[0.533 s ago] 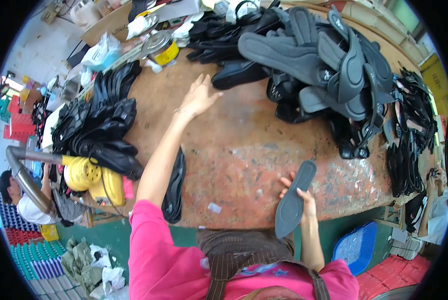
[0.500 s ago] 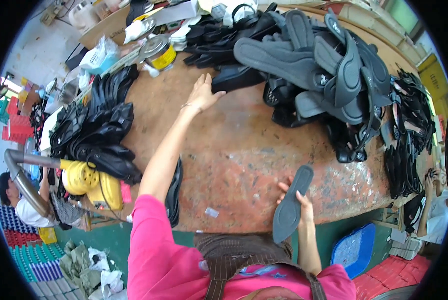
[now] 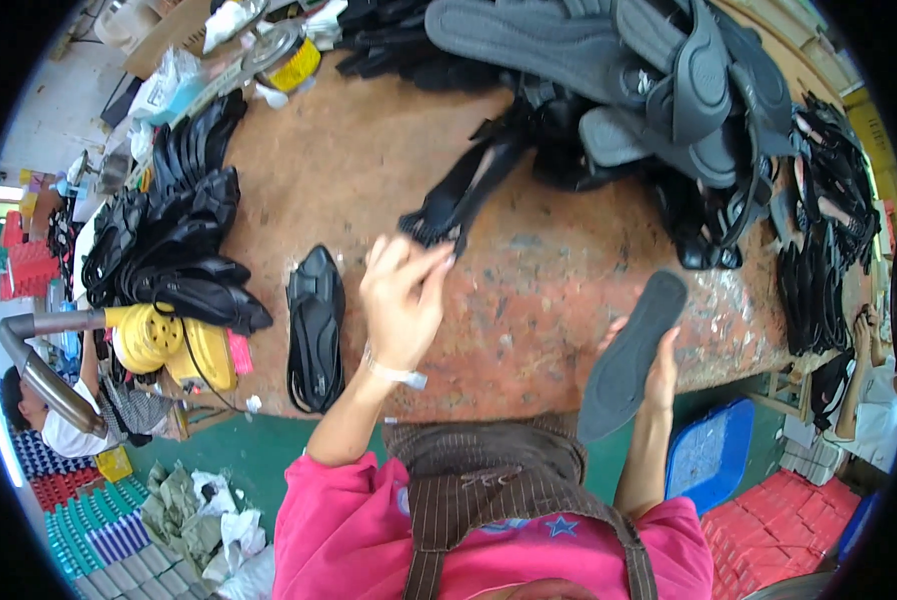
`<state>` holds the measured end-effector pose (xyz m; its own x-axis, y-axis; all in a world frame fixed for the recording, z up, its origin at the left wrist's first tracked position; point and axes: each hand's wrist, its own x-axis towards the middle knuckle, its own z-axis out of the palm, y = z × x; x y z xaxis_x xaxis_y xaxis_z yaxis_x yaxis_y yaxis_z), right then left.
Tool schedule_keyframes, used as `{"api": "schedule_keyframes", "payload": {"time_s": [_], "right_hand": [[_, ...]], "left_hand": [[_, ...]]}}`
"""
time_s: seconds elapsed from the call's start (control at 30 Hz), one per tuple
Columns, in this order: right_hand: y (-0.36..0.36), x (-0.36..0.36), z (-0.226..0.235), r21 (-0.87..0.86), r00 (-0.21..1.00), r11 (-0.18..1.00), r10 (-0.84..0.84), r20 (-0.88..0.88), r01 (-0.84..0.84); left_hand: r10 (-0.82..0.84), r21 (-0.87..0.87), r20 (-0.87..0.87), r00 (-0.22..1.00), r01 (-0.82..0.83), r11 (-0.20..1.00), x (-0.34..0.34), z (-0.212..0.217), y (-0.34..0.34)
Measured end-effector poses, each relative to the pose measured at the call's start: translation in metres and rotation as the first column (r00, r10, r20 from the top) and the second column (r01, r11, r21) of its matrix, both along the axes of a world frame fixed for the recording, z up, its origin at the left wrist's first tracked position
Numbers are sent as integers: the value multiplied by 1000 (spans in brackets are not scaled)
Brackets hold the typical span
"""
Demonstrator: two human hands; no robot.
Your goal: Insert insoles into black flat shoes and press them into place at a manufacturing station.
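My left hand (image 3: 404,305) is closed in a pinch over the middle of the table, thumb and finger at the near end of a black shoe upper (image 3: 464,195). The upper slants away from my fingertips toward the large heap, its far end touching it. In my right hand (image 3: 661,380), near the table's front edge, is a dark grey insole (image 3: 634,355), held tilted with its wide end down. A finished-looking black shoe (image 3: 316,330) with a bow-like toe lies alone left of my left forearm.
Grey insoles (image 3: 529,45) lie heaped over black uppers at the far right. Other black shoes (image 3: 184,225) are stacked at left, beside a yellow machine (image 3: 149,340). A tin (image 3: 289,60) stands at the back left. A blue bin (image 3: 709,455) is below the table; co-workers sit at both sides.
My left hand has come back from the far side of the table, drawing a black upper nearer. My right hand has lifted the insole slightly up and to the right.
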<state>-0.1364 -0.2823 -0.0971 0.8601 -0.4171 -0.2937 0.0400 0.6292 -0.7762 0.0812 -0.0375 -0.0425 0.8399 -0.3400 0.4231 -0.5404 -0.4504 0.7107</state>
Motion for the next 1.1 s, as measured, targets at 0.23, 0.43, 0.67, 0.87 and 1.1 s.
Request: {"api": "schedule_keyframes", "payload": {"time_s": [0.23, 0.43, 0.67, 0.87, 1.1], "right_hand": [[28, -7, 31, -819, 928, 440, 137, -345, -369], [99, 25, 29, -948, 853, -203, 420, -310, -245], [141, 67, -4, -978, 829, -35, 526, -192, -204], [158, 80, -13, -974, 788, 5, 590, -179, -225], [162, 80, -18, -954, 765, -66, 582, -274, -292]], "left_hand": [[-302, 393, 43, 952, 262, 882, -101, -42, 109], [193, 58, -288, 938, -184, 981, -137, -67, 113], [212, -58, -557, 803, -292, 955, -137, -89, 104], [178, -58, -581, 794, -258, 964, -134, -90, 108], [243, -150, -614, 751, -414, 898, -126, -90, 97]]}}
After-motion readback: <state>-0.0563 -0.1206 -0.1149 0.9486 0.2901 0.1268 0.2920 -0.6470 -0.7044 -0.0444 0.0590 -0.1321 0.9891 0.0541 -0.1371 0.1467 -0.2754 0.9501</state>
